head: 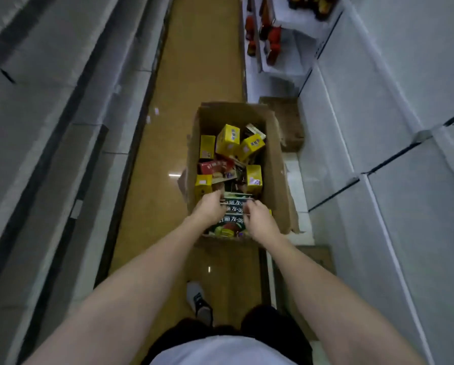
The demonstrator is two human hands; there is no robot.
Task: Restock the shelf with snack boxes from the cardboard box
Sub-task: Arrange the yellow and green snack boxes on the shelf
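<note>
Head view, cardboard box [274, 164] holding yellow snack boxes [228, 139], dark boxes [233, 210]

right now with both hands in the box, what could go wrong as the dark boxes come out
The left hand and right hand grip a stack of dark snack boxes only at its ends, so the middle ones could slip out. Loose yellow boxes lie tilted just behind and may shift or snag the stack. The cardboard box has a torn right wall that could catch on the way out.
</note>
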